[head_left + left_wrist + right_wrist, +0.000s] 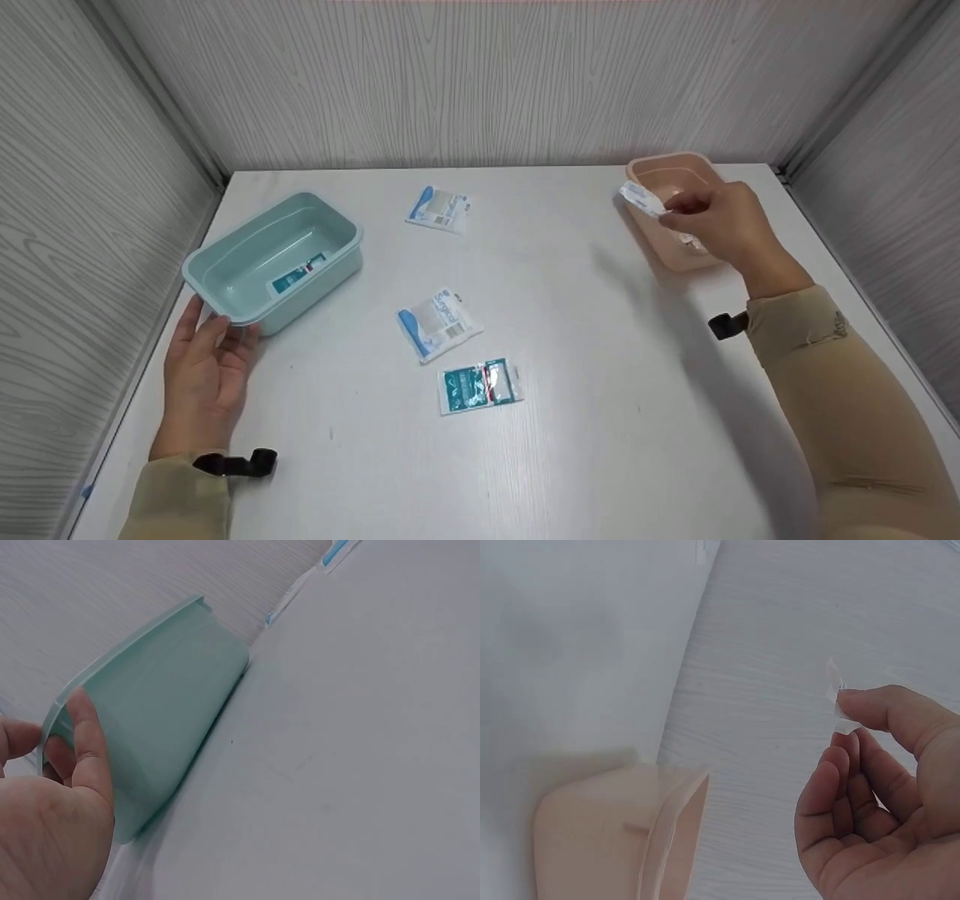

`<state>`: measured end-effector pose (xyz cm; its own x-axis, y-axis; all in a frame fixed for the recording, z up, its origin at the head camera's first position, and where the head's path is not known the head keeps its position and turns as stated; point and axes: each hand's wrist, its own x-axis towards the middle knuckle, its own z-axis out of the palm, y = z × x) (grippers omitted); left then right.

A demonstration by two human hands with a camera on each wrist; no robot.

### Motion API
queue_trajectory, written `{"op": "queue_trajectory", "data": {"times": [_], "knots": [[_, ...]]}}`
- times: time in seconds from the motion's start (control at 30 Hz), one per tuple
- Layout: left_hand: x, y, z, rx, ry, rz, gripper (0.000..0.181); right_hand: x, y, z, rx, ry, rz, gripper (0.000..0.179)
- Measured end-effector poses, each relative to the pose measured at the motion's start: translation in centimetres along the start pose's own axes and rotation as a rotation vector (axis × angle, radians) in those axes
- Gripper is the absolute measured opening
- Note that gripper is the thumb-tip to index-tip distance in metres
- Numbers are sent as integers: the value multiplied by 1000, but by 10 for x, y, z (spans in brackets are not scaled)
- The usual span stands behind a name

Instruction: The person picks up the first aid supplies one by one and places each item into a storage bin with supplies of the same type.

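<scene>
My left hand holds the near end of a teal plastic basin; in the left wrist view its fingers lie against the outer wall beneath the rim. Inside that basin lies a teal-and-white packet. Over a peach plastic basin at the back right, my right hand pinches a small white packet with blue print between thumb and fingers. The right wrist view shows this packet edge-on, above the peach rim. Something small and white lies in the peach basin, partly hidden.
Two white-and-blue packets printed "Surgical" lie mid-table, one farther back and one nearer. Closer to me is a teal-and-white packet. Grain-patterned panels enclose the white table at the back and sides.
</scene>
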<state>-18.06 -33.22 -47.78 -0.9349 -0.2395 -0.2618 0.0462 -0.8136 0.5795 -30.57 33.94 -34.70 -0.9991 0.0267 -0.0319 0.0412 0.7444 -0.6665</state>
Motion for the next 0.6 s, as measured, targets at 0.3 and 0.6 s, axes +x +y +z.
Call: {"op": "queue_trajectory", "data": {"times": [0.3,0.6], "knots": [[0,4,-6,-18,-6,17,78,16,32,-23,31,76,113,45],[1,-3,-4,-10,-14,8,78,30,69,-41,47,153,216,42]]}}
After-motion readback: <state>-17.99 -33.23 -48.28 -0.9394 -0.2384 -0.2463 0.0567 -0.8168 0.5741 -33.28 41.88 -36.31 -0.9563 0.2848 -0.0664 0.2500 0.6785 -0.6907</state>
